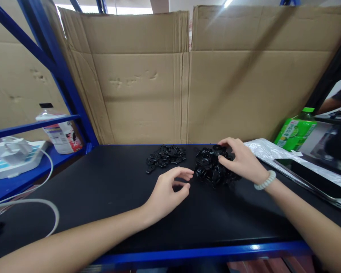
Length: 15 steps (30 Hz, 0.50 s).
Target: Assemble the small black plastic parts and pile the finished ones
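Observation:
Two heaps of small black plastic parts lie on the black table top point(102, 189). The flatter heap point(166, 156) is at the back middle. The taller, glossy heap point(210, 168) sits to its right. My right hand point(240, 159), with a pale bead bracelet at the wrist, rests on the right side of the glossy heap, fingers curled over the pieces. My left hand point(169, 191) hovers just left of that heap, thumb and fingers bent toward each other around a gap; I cannot see anything held between them.
Cardboard sheets point(187, 76) wall off the back. A blue rack frame point(57, 76) stands at left with a bottle point(61, 131), a white box point(14, 155) and a white cable point(45, 204). At right lie a plastic bag point(268, 149), a green bottle point(295, 131) and a dark tablet point(309, 176).

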Each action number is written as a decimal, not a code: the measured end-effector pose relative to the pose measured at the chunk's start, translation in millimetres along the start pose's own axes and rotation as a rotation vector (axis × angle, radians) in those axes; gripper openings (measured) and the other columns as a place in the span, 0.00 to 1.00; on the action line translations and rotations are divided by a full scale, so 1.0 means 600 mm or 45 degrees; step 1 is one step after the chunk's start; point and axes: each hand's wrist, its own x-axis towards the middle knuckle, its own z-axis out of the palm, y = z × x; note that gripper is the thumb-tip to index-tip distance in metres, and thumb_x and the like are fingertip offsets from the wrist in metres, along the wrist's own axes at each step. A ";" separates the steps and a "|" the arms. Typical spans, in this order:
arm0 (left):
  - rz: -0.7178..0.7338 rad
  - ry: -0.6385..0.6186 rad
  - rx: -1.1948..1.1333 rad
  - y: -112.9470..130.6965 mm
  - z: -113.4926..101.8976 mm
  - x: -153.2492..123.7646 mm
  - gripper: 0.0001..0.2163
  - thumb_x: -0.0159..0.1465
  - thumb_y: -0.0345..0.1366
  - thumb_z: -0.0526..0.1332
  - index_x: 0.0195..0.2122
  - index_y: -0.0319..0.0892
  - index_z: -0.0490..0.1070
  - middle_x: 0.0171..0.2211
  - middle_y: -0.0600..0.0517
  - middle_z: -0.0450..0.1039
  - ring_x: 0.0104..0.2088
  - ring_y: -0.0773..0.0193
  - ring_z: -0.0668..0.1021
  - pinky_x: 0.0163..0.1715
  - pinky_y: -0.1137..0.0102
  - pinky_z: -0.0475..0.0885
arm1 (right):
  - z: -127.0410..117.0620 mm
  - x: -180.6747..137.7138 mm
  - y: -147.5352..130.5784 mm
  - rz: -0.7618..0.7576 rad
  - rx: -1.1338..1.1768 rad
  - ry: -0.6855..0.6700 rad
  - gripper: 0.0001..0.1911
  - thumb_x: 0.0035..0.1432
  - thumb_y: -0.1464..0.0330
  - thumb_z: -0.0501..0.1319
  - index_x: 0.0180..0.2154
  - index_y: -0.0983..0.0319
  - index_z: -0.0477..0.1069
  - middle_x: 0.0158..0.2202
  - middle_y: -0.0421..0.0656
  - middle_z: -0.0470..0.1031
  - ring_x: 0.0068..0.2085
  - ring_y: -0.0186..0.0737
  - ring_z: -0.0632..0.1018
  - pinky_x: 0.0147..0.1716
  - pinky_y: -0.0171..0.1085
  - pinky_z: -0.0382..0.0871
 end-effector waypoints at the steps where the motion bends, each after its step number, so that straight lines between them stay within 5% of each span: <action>1: 0.045 -0.057 0.079 -0.001 0.001 -0.003 0.15 0.55 0.23 0.57 0.43 0.41 0.70 0.40 0.49 0.74 0.41 0.63 0.76 0.39 0.69 0.75 | -0.001 0.003 0.012 0.010 -0.078 0.005 0.14 0.49 0.69 0.58 0.40 0.65 0.67 0.37 0.48 0.71 0.40 0.48 0.70 0.42 0.46 0.65; 8: 0.319 -0.269 0.672 0.013 -0.006 -0.007 0.14 0.59 0.26 0.55 0.46 0.42 0.68 0.42 0.49 0.74 0.43 0.60 0.75 0.46 0.66 0.70 | 0.006 -0.005 0.020 -0.079 -0.126 -0.106 0.22 0.53 0.65 0.57 0.50 0.66 0.65 0.45 0.53 0.68 0.48 0.53 0.68 0.48 0.51 0.63; 12: 0.026 -0.242 1.333 0.023 -0.047 0.015 0.09 0.61 0.29 0.54 0.41 0.39 0.70 0.39 0.45 0.74 0.43 0.54 0.75 0.43 0.63 0.71 | 0.003 -0.013 -0.019 -0.159 0.024 0.028 0.18 0.55 0.68 0.56 0.48 0.62 0.65 0.45 0.50 0.68 0.48 0.49 0.69 0.49 0.49 0.62; 15: -0.205 -0.111 1.506 0.010 -0.086 0.034 0.07 0.60 0.31 0.56 0.35 0.35 0.71 0.35 0.38 0.74 0.38 0.47 0.77 0.38 0.59 0.72 | 0.005 -0.021 -0.045 -0.213 0.178 0.029 0.13 0.56 0.71 0.55 0.44 0.60 0.67 0.43 0.47 0.70 0.46 0.46 0.70 0.48 0.47 0.64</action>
